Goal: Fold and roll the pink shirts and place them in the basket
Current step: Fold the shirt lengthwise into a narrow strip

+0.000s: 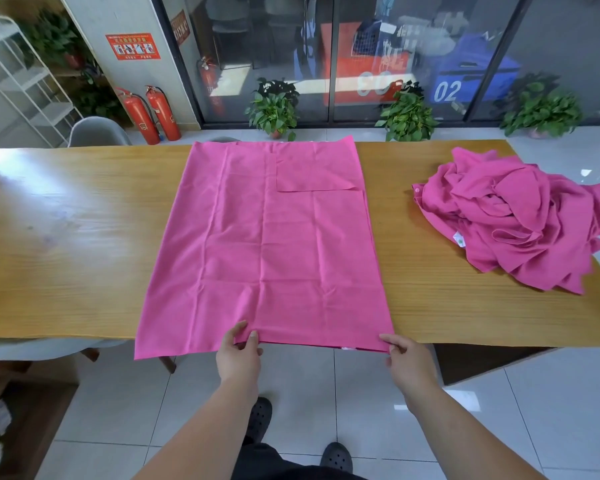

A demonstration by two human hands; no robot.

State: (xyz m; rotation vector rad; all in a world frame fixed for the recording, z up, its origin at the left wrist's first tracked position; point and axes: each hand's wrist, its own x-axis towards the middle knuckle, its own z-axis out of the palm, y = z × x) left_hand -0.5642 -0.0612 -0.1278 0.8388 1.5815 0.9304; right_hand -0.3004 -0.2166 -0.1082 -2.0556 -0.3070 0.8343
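A pink shirt [267, 244] lies flat across the middle of the wooden table [66, 237], folded into a long rectangle with one sleeve laid over its far right part. Its near edge hangs slightly over the table's front edge. My left hand [239, 355] pinches that near edge a little left of centre, thumb on top. My right hand [404, 358] pinches the near right corner. A crumpled heap of more pink shirts [513, 216] sits on the right end of the table. No basket is in view.
A grey chair [96, 131] stands behind the table at the far left, beside two red fire extinguishers [149, 114]. Potted plants [274, 110] line the glass wall behind. A white shelf [21, 77] is at the far left. My feet stand on tiled floor below.
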